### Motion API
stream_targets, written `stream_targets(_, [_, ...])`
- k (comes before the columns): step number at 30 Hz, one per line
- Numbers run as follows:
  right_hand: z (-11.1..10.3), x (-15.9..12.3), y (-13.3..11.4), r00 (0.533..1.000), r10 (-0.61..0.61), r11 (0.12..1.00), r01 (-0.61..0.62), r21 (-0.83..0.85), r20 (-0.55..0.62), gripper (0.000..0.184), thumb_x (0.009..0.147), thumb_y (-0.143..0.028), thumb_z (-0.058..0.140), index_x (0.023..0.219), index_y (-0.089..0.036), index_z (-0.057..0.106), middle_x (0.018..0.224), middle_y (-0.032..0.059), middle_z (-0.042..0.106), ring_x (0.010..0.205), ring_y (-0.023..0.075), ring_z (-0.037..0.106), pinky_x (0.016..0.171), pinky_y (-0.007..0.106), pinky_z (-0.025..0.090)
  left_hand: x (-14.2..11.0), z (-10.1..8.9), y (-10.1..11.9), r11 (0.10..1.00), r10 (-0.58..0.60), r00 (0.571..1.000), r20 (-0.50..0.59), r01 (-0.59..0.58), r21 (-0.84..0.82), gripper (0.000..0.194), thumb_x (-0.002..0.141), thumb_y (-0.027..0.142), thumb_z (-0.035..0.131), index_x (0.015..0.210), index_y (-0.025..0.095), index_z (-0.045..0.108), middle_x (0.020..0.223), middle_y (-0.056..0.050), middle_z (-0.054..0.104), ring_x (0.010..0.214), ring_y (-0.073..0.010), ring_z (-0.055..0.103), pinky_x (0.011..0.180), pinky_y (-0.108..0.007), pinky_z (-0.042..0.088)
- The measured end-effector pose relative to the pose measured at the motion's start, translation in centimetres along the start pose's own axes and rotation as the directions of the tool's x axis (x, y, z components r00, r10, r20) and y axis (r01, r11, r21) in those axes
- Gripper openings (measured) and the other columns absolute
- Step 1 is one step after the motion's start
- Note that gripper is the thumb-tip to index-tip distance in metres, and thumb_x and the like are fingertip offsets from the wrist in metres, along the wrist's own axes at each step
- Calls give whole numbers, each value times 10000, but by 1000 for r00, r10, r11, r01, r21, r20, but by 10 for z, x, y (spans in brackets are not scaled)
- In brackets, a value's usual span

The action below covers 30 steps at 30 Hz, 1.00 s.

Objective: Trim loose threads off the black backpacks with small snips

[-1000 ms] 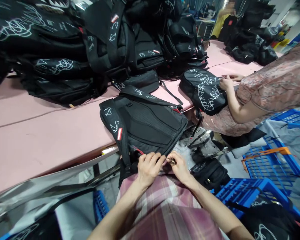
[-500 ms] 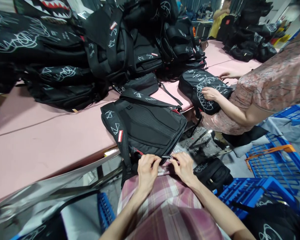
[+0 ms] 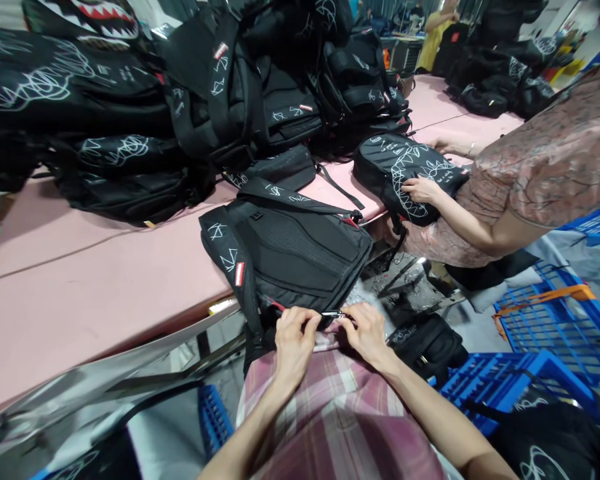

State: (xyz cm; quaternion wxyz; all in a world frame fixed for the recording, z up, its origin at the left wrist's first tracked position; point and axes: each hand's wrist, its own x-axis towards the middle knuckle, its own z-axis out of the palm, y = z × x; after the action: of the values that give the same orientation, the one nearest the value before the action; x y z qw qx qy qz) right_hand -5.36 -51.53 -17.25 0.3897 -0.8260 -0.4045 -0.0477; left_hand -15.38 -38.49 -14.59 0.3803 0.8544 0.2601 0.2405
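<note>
A black backpack [image 3: 300, 247] with white scribbles and a red label on its strap lies back panel up, across the table edge and towards my lap. My left hand [image 3: 296, 337] is closed in a pinch at its near edge, apparently on black fabric or webbing. Facing it, my right hand [image 3: 366, 335] pinches a small shiny metal piece [image 3: 333, 314], which spans the gap between my fingertips. Its exact kind is too small to tell. Both hands rest just above the pink plaid cloth [image 3: 340, 393] over my lap.
Black backpacks [image 3: 215, 100] are piled along the far side of the pink table [image 3: 105, 280]. At right, a co-worker's hands [image 3: 425, 190] rest on another scribbled backpack [image 3: 395, 173]. Blue crates [image 3: 505, 380] and a black bag [image 3: 425, 347] stand low at my right.
My hands stay in nearly the same place, and the metal piece shows slightly more brightly between them. The co-worker's near hand has opened out flatter on their backpack, which has turned slightly.
</note>
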Motion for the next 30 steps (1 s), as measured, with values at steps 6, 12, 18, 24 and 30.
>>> stream_targets(6, [-3, 0, 2, 999, 41, 998, -42, 50, 16, 170, 877, -321, 536, 805, -204, 635, 730, 18, 632, 703, 166, 544, 654, 276, 372, 2, 0, 1, 999, -36, 999, 12, 36, 4, 239, 832, 359, 486, 690, 200, 594, 732, -5, 582, 768, -181, 502, 741, -323, 358])
stream_targets(12, [-2, 0, 1, 999, 29, 999, -30, 41, 32, 186, 878, -328, 528, 805, -199, 640, 724, 23, 630, 699, 164, 548, 654, 279, 384, 2, -2, 3, 999, -46, 999, 24, 45, 23, 266, 840, 376, 465, 690, 200, 597, 721, -14, 581, 766, -185, 504, 737, -328, 371])
stream_targets(18, [2, 1, 0, 997, 50, 995, -55, 85, 60, 166, 874, -284, 517, 802, -204, 643, 745, 22, 647, 721, 162, 565, 680, 275, 401, -1, 0, 5, 991, 61, 998, 4, -61, 120, 244, 856, 332, 466, 697, 196, 593, 741, -14, 599, 763, -178, 510, 720, -325, 367])
stream_targets(24, [-4, 10, 55, 893, 447, 813, -431, 391, 55, 164, 773, -339, 581, 820, -184, 604, 755, 8, 645, 674, 156, 580, 625, 259, 429, 23, -15, 22, 854, 356, 818, 452, -481, 198, 326, 895, 350, 429, 686, 232, 650, 726, 0, 637, 705, -157, 531, 650, -312, 346])
stream_targets(30, [-21, 62, 112, 824, 565, 740, -480, 472, -48, 307, 777, -456, 529, 748, -162, 612, 685, 13, 624, 665, 164, 576, 615, 256, 434, 81, 29, 50, 699, 373, 874, 311, -485, 525, 509, 776, 348, 617, 1233, 152, 505, 1232, -137, 536, 1160, -318, 436, 864, -412, 408])
